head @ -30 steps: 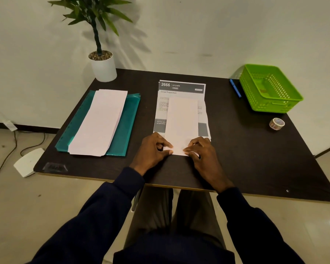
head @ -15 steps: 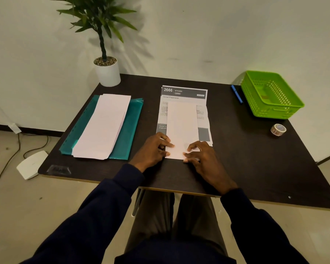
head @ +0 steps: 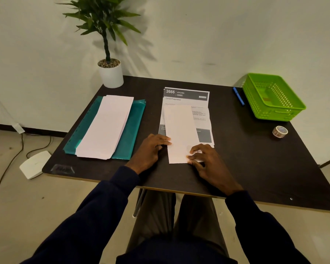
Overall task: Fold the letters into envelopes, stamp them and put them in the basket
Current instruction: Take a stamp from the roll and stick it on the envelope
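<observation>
Head view: one letter folded into a long strip, not yet in an envelope.
The folded letter [head: 180,130] lies on the printed sheets [head: 186,95]. The right hand [head: 208,162] presses its near end with bent fingertips. The left hand [head: 151,149] touches its left edge, and I cannot tell whether it grips. The envelopes [head: 105,126] and green basket [head: 278,114] look untouched.

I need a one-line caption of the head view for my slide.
Left hand and right hand touch the near end of a long white paper lying on printed sheets.
</observation>
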